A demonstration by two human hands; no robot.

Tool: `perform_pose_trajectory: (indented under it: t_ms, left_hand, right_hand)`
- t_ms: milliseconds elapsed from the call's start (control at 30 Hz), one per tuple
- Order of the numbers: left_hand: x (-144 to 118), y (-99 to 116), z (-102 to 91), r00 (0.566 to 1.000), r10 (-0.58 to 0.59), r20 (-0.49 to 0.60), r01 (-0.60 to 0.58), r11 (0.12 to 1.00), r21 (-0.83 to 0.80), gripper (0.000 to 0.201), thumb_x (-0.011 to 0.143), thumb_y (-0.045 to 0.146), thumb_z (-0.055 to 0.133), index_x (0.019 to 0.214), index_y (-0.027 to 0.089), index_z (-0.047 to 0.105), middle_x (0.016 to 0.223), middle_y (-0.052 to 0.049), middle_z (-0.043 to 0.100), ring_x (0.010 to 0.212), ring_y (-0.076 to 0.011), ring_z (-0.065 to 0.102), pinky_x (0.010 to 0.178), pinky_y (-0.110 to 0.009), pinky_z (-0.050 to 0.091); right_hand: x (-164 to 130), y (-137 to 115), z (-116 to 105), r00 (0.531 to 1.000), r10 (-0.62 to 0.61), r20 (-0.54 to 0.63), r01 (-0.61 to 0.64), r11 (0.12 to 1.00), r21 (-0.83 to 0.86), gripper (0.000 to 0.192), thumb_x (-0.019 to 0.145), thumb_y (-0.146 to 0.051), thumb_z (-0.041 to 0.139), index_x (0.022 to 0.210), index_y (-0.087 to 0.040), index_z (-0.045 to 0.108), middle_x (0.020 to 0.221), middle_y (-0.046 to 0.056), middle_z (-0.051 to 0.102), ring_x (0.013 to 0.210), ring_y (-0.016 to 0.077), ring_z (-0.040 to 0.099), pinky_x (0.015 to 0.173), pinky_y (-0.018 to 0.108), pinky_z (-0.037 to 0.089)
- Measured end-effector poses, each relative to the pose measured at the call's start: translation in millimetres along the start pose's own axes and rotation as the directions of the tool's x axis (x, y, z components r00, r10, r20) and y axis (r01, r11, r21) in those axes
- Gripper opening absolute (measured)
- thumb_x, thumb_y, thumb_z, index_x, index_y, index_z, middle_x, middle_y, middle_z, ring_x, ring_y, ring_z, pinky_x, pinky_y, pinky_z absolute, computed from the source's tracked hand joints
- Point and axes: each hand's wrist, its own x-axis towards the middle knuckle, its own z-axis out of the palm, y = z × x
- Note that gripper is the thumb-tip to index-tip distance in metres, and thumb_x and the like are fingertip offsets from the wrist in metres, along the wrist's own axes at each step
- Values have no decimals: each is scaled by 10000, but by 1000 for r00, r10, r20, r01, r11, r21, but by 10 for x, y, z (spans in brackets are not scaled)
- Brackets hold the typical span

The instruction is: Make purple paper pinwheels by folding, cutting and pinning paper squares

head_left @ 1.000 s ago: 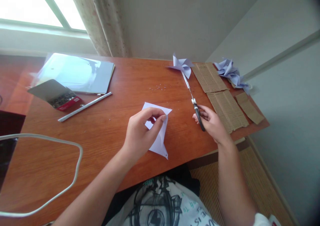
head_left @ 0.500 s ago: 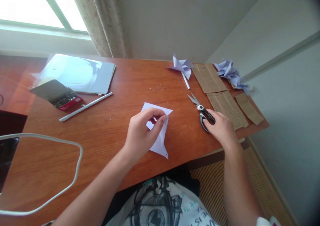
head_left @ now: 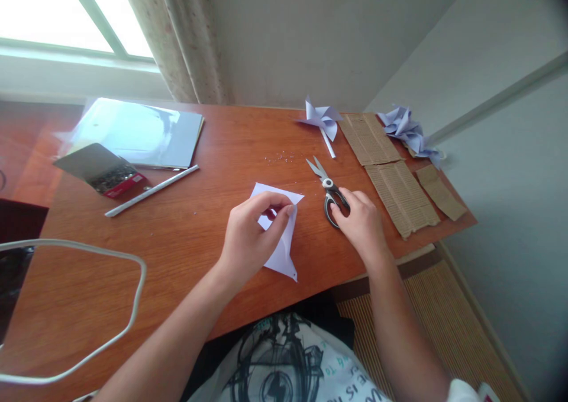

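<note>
My left hand (head_left: pixel 255 230) pinches a pale sheet of paper (head_left: pixel 284 259) with cut, pointed corners, thumb and forefinger pressed together at its upper right part. A small hole shows near the paper's lower corner. To the right, my right hand (head_left: pixel 361 221) grips the handles of a pair of scissors (head_left: pixel 327 183) with black-and-grey handles. The scissors' blades are slightly apart and point away toward the upper left, a short way from the paper. Part of the paper is hidden behind my left hand.
A paper pinwheel (head_left: pixel 323 118) on a white stick lies at the back, beside cardboard pieces (head_left: pixel 402 198) and several folded papers (head_left: pixel 406 126). Leftward are a rolled paper stick (head_left: pixel 151 191), an opened red box (head_left: pixel 126 183), a folder (head_left: pixel 184 138) and a white cable (head_left: pixel 142 283).
My right hand has moved left with the scissors, bringing them closer to the paper. My left hand keeps its pinch in nearly the same place.
</note>
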Motion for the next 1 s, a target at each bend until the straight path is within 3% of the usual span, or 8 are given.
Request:
perform_pose_trajectory:
  t_ms: [200,367,467,567,667,833,900,1000]
  left_hand:
    - [2,-5,-4,1000,-7,-3,7,1000,-4,70,887,176,642,828,178,678,763,-13,723,663,-118,629,674,-237,524]
    - [-1,-4,-3,1000,-2,-7,2,1000,-15,62,888,179,650,833,177,678,771,-11,721,669,-116,628,680,-235,526]
    - [2,7,-6,1000,-4,-8,4,1000,-21,62,888,177,650,833,177,679,772,-11,723,673,-118,632,681,-235,527]
    - [5,14,-7,1000,-8,-9,8,999,-32,57,881,169,659,829,173,681,773,-11,726,674,-116,634,683,-233,525]
    - [6,6,-3,1000,-11,-13,10,999,-43,47,882,177,663,843,170,688,790,-14,730,685,-118,641,680,-233,523]
    - [-3,-23,8,1000,-16,0,16,999,-47,40,877,152,655,870,175,687,813,-7,725,710,-116,649,687,-227,523]
    - [-11,-33,10,1000,-17,17,18,998,-64,71,864,124,655,891,180,690,836,-5,726,732,-117,657,702,-225,528]
    - [-26,-45,12,999,-19,32,22,995,-100,133,849,90,648,926,187,694,874,-7,726,765,-122,668,730,-232,536]
  right_hand:
    - [56,-192,104,997,-73,4,72,994,83,376,918,-303,604,1267,-176,662,1084,150,671,1048,318,645,932,449,511]
    - [-26,-415,-91,997,-27,-75,40,982,186,253,937,-307,596,1140,-196,700,1079,135,694,1042,307,653,927,441,514]
    - [-153,-688,-276,986,-40,-161,107,897,428,185,969,-319,570,1074,-216,682,980,89,716,922,240,673,861,377,540]
    - [-264,-949,-352,987,-125,-104,163,804,572,173,932,-340,633,1059,-226,666,976,75,718,895,228,679,806,350,562]
    - [-307,-1068,-296,987,-109,-119,158,797,583,151,936,-257,600,1067,-236,671,994,70,741,908,225,697,828,353,571]
    - [-288,-1050,-192,979,-22,-202,142,786,602,158,920,-175,583,989,-236,711,956,42,776,855,201,721,792,322,570]
    - [-283,-1036,-190,989,29,-146,80,725,684,138,914,-186,603,963,-233,723,941,35,776,840,194,723,771,304,569]
    - [-283,-1020,-195,994,107,29,-83,541,837,100,923,-244,626,945,-238,724,901,22,764,811,187,718,716,281,566]
